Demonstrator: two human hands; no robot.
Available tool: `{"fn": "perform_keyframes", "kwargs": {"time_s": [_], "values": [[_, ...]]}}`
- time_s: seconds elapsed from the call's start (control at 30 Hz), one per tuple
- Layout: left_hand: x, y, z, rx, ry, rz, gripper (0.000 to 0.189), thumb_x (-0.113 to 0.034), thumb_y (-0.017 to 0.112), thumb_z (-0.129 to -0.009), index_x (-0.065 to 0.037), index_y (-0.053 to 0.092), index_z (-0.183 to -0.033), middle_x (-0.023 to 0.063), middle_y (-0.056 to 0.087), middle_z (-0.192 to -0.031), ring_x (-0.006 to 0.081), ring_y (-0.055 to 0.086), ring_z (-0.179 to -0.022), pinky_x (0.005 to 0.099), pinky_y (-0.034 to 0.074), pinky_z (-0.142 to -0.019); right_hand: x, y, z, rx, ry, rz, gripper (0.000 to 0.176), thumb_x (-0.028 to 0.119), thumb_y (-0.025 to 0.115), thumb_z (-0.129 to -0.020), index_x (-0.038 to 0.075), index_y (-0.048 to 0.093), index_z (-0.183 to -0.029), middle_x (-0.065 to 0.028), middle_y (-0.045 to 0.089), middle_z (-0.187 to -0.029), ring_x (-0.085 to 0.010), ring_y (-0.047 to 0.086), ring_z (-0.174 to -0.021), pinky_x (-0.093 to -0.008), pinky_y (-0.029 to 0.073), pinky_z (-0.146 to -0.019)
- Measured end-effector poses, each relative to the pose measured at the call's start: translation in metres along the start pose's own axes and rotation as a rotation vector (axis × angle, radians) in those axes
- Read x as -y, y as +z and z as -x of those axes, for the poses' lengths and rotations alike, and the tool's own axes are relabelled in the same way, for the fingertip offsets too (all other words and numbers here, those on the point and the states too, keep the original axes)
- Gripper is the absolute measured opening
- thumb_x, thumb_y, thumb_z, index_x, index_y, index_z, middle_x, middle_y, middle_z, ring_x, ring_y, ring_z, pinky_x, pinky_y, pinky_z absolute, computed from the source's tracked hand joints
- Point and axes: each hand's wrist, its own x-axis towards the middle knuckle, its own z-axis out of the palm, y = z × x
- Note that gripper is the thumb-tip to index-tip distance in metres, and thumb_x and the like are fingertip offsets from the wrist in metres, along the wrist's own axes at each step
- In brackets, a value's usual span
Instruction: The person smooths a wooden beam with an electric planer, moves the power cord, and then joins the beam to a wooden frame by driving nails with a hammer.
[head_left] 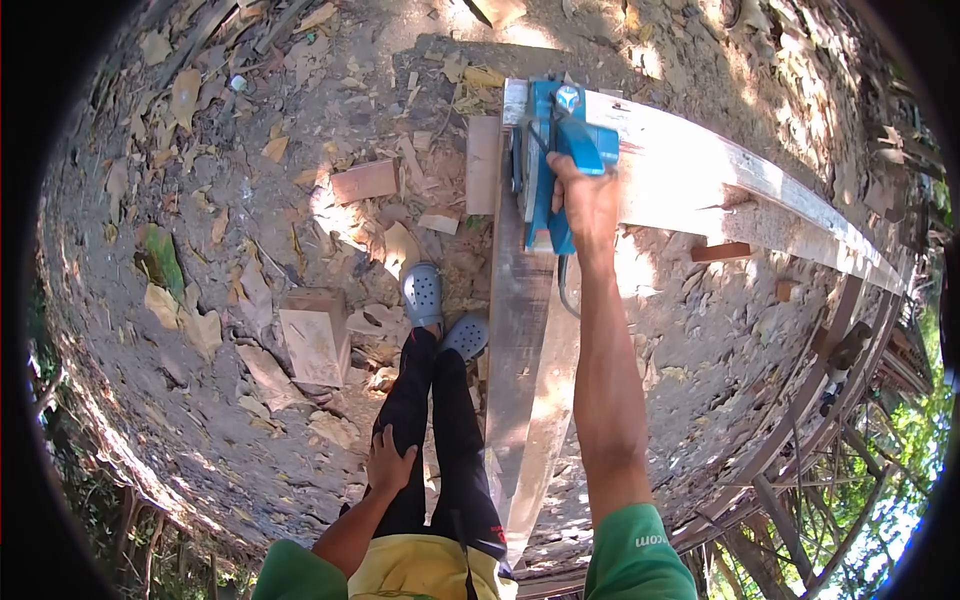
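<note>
My right hand (588,205) is wrapped round the handle of a blue electric planer (583,145). The planer sits at the far end of a long wooden plank (515,370) that runs from near my body away from me. A grey cord (564,290) trails from the planer's near end. Down at my leg, my left hand (388,465) rests on the dark trousers, its fingers spread and holding nothing. From the planer a second, pale timber beam (690,165) stretches off to the right.
Wood offcuts lie left of the plank: a reddish block (365,181), an upright piece (482,165) and a larger block (312,345). My feet in grey clogs (422,295) stand beside the plank. Dry leaves cover the ground. Stacked timber (845,325) is at the right.
</note>
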Motion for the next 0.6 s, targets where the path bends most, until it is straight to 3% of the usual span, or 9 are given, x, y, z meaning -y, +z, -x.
{"fn": "perform_keyframes", "kwargs": {"time_s": [0.13, 0.17, 0.27, 0.4, 0.53, 0.6], "values": [[-0.005, -0.001, 0.0, 0.007, -0.007, 0.005, 0.076, -0.044, 0.063, -0.085, -0.009, 0.032, -0.145, 0.0227, 0.041, -0.14, 0.043, 0.046, -0.124, 0.0509, 0.042, -0.1, -0.07, -0.009, 0.101, -0.025, 0.048, 0.074, 0.021, 0.021, 0.069, -0.084, 0.004, 0.061, -0.074, -0.001, 0.053, -0.055, -0.0098, 0.048, -0.047, -0.0299, 0.041, -0.047], [-0.005, 0.001, 0.0, 0.002, -0.004, -0.002, 0.076, -0.044, 0.063, -0.085, -0.009, 0.032, -0.145, 0.0224, 0.041, -0.14, 0.0427, 0.046, -0.124, 0.0509, 0.042, -0.099, -0.109, -0.018, 0.127, 0.027, -0.009, 0.204, 0.023, 0.023, 0.067, -0.083, 0.0, 0.065, -0.088, -0.0071, 0.063, -0.067, -0.0146, 0.057, -0.059, -0.0324, 0.048, -0.056], [-0.006, -0.001, 0.002, 0.003, -0.001, -0.012, 0.077, -0.045, 0.064, -0.085, -0.01, 0.032, -0.145, 0.0221, 0.041, -0.14, 0.0423, 0.046, -0.124, 0.0507, 0.043, -0.099, -0.15, -0.024, 0.209, 0.003, 0.008, 0.132, 0.018, 0.015, 0.07, -0.08, 0.0, 0.065, -0.087, -0.0082, 0.063, -0.067, -0.0129, 0.057, -0.062, -0.0321, 0.049, -0.062], [-0.016, -0.007, 0.002, 0.009, -0.018, 0.028, 0.077, -0.044, 0.064, -0.084, -0.01, 0.032, -0.145, 0.023, 0.04, -0.14, 0.0428, 0.046, -0.123, 0.0508, 0.044, -0.097, -0.168, -0.016, 0.208, -0.069, 0.02, 0.119, 0.018, 0.014, 0.072, -0.079, -0.001, 0.064, -0.086, -0.0055, 0.062, -0.068, -0.0102, 0.055, -0.063, -0.0307, 0.048, -0.061], [-0.019, -0.006, 0.004, 0.0, -0.018, 0.014, 0.077, -0.044, 0.064, -0.084, -0.01, 0.032, -0.145, 0.0238, 0.04, -0.139, 0.0438, 0.046, -0.123, 0.0512, 0.045, -0.097, -0.112, 0.001, 0.143, -0.049, 0.04, 0.094, 0.02, 0.016, 0.071, -0.079, -0.002, 0.062, -0.082, -0.0057, 0.059, -0.064, -0.0108, 0.052, -0.059, -0.0317, 0.045, -0.058], [-0.02, -0.006, 0.004, -0.005, -0.013, 0.01, 0.076, -0.044, 0.064, -0.085, -0.01, 0.032, -0.145, 0.024, 0.04, -0.139, 0.0441, 0.046, -0.123, 0.0514, 0.045, -0.096, -0.09, 0.01, 0.113, -0.082, -0.076, 0.14, 0.02, 0.015, 0.068, -0.084, 0.002, 0.06, -0.073, -0.0005, 0.054, -0.057, -0.0075, 0.049, -0.049, -0.0261, 0.039, -0.047]]}}
